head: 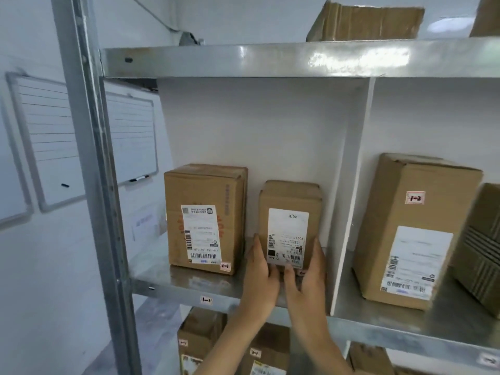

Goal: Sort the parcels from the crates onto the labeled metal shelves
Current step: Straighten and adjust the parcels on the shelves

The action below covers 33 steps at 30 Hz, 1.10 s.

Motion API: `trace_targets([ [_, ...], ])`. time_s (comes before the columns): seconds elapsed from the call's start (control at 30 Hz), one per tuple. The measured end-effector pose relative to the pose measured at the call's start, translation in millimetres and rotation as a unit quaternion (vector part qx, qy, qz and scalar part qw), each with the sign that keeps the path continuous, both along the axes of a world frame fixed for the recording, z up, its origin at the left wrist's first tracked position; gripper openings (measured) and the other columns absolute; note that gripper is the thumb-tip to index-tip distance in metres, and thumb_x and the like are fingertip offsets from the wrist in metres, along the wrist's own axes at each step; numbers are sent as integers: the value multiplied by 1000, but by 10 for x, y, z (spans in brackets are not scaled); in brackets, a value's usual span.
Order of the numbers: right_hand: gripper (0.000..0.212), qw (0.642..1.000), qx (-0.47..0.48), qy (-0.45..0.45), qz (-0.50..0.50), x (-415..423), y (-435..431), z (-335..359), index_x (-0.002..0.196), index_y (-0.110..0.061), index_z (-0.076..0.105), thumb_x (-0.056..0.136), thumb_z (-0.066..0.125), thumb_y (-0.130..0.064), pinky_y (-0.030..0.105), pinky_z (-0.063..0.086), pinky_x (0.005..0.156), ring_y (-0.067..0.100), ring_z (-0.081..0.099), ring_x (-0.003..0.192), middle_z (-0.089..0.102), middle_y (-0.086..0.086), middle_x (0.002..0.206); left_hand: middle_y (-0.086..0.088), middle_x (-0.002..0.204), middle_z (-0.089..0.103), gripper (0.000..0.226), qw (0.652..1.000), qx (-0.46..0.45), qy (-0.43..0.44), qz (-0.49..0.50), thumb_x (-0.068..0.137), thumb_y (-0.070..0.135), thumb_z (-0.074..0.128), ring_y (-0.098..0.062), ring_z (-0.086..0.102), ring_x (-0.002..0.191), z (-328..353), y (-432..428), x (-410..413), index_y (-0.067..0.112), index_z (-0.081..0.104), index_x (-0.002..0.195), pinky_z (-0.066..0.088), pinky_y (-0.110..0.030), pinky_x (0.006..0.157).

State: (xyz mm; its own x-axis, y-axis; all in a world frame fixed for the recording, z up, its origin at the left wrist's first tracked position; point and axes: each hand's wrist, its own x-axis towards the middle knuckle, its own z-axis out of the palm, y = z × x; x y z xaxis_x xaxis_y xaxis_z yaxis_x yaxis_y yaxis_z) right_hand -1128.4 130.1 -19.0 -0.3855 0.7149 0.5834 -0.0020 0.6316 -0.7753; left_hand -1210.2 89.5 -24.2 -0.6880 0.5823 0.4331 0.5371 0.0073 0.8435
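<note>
A small brown parcel (290,201) with a white shipping label stands upright on the metal shelf (189,282), in the left compartment marked with a 1-1 tag (206,300). My left hand (262,272) holds its lower left side and my right hand (308,274) holds its lower right side, thumbs on the front. A bigger brown parcel (204,217) with a 1-1 sticker stands just to its left, apart from it.
A white divider (349,201) walls off the right compartment, where a tall parcel (411,231) marked 1-2 and a ribbed box (481,247) stand. More parcels (200,336) sit on the shelf below and one (365,21) above. A steel upright (92,158) and whiteboards (46,142) are left.
</note>
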Motion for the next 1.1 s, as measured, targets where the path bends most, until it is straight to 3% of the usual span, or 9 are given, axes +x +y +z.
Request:
trace_targets([
  [0.2,73,998,20,-31,-40,43,30,10,151,-16,11,92,54,-11,46,27,116,20,21,143,23,4,154,5,147,37,73,1000,-14,-3,2,93,13,49,-9,37,133,-7,9,47,31,6,149,38,-37,109],
  [0.4,79,994,25,-106,-25,125,-99,31,148,-25,-10,96,49,-20,25,1,116,12,-15,145,-13,3,159,0,153,20,73,1000,19,-16,9,93,5,47,-11,22,141,60,-100,171,19,5,151,23,-35,117],
  [0.5,72,993,27,-114,-6,255,-247,12,151,-23,-4,98,44,-24,18,-2,112,1,-16,141,-17,-4,158,10,144,22,65,999,46,-3,26,94,2,45,3,19,133,45,-209,299,16,13,149,16,-12,111],
  [0.57,63,991,22,-131,26,365,-359,9,151,-29,2,100,39,-26,15,1,111,-2,-9,142,-12,-12,158,15,136,27,59,997,72,-6,26,94,1,45,15,26,123,-5,-280,387,18,23,146,18,3,99],
  [0.63,55,986,42,-152,52,464,-447,45,149,-30,10,101,35,-25,13,5,111,2,0,145,-3,-13,158,14,136,34,53,994,105,-16,24,94,1,45,20,32,119,-61,-327,494,22,32,140,26,1,97],
  [0.7,50,983,67,-151,75,566,-491,108,148,-24,19,101,34,-19,11,7,111,6,9,145,11,-6,157,9,135,42,48,989,140,-31,25,94,1,46,11,40,122,-104,-351,619,22,38,136,34,-11,102],
  [0.8,45,980,94,-145,103,837,-493,195,144,-27,30,100,37,-15,13,16,114,1,20,140,25,-11,151,7,128,50,38,984,173,-43,20,95,7,45,-2,48,119,-51,-364,892,23,43,129,42,-25,101],
  [0.97,41,975,140,-121,125,1534,-322,218,134,-37,36,98,44,-19,5,20,108,-13,28,130,36,-22,139,3,111,56,34,972,232,-15,38,93,0,46,-5,54,103,158,-273,1505,22,49,118,44,-15,89],
  [1.1,39,980,118,-124,106,2215,-67,173,130,-40,36,98,45,-19,5,22,107,-15,30,127,39,-23,138,11,100,54,37,971,231,-13,51,93,1,47,-3,52,97,204,-79,2162,35,48,107,42,-8,81],
])
